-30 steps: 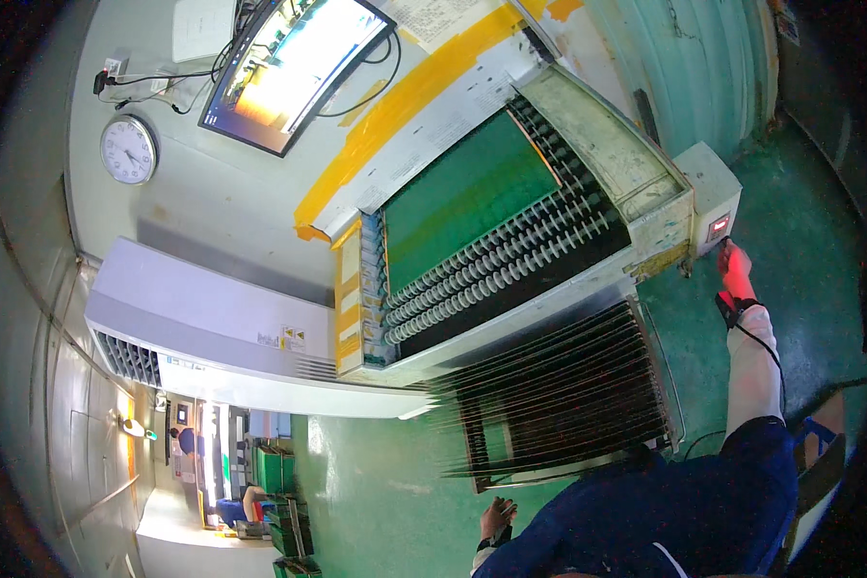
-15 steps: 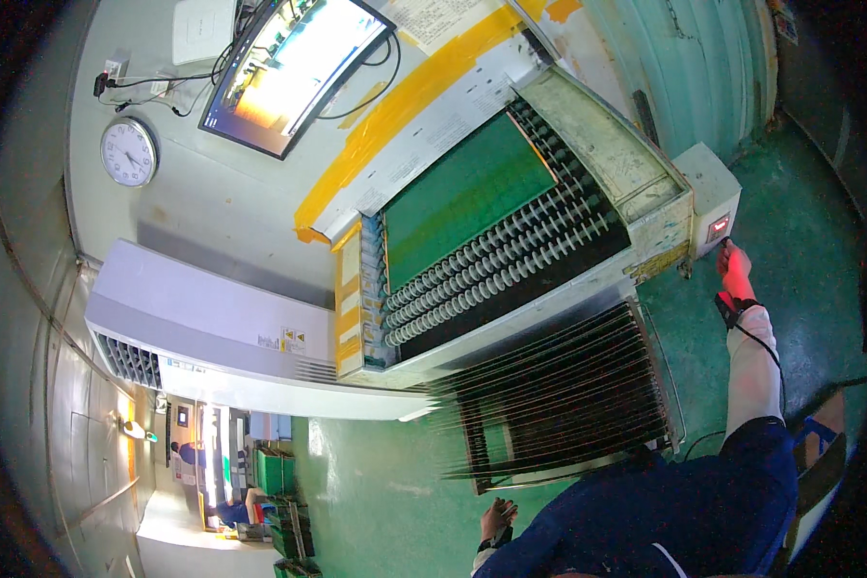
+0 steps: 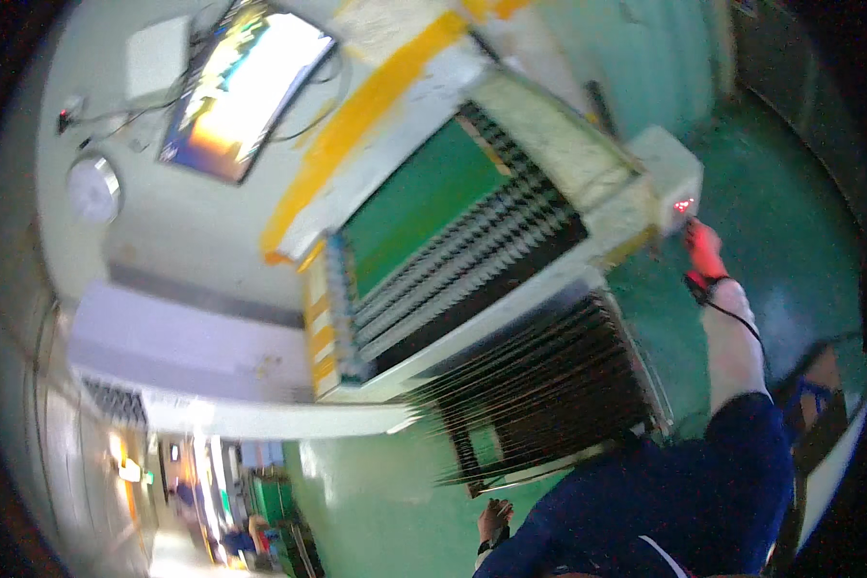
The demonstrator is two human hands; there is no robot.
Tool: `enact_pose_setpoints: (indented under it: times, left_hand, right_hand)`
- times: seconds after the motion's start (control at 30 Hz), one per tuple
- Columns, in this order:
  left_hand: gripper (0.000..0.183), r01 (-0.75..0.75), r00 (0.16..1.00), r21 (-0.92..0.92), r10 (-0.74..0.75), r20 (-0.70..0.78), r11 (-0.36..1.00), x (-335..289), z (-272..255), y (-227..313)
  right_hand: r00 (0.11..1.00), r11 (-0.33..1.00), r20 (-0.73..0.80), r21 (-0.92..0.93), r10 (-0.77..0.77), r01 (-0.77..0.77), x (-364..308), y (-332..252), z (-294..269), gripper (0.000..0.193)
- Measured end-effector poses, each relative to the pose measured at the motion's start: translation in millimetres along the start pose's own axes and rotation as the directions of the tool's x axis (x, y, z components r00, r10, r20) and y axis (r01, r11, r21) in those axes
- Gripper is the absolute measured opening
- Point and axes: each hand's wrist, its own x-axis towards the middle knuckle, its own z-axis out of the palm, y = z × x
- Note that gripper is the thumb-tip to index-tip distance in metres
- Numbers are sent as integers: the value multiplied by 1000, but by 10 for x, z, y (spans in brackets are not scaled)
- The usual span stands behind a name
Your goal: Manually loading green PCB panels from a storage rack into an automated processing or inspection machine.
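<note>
My right hand (image 3: 706, 252) reaches out to a pale control box (image 3: 672, 173) at the end of a roller conveyor machine. Its fingertips meet the box's lower edge, just under a small lit red display (image 3: 683, 205); blur hides how the fingers are bent. A black band with a cord (image 3: 708, 289) circles that wrist. My left hand (image 3: 494, 517) hangs low by the wire rack, fingers loosely apart, with nothing visible in it. On the rows of rollers (image 3: 472, 260) lies a large green panel (image 3: 419, 212).
A black rack with many thin rods (image 3: 539, 385) stands before the conveyor. Left of it extends a long white machine housing (image 3: 193, 337). A lit monitor (image 3: 250, 91) and a round clock (image 3: 94, 189) hang on the wall. Far off at lower left, a person (image 3: 246, 539) is blurred.
The whole view has shifted and blurred, with the machine now lower and further left. My right hand stays at the control box. My left hand hangs in nearly the same place.
</note>
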Motion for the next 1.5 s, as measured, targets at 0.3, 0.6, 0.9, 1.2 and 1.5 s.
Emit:
enact_pose_setpoints:
  times: [0.3,0.6,0.9,1.2,1.5]
  left_hand:
    - [23,27,1000,16,-27,-15,999,-74,-37,-22]
    - [24,283,934,-515,-355,-46,809,-186,130,458]
    - [26,293,922,-546,-384,-57,785,-219,156,630]
    - [28,296,917,-556,-393,-61,777,-200,180,749]
    - [30,301,912,-569,-405,-63,765,-145,207,862]
  right_hand:
    - [991,892,-83,448,108,-60,-147,-49,140,11]
    - [962,902,-204,424,179,-78,-232,-101,259,12]
    - [962,903,-214,424,170,-65,-259,-155,254,12]
    - [956,912,-252,409,151,-36,-215,-116,261,11]
    - [964,899,-247,438,99,20,-177,-80,241,11]
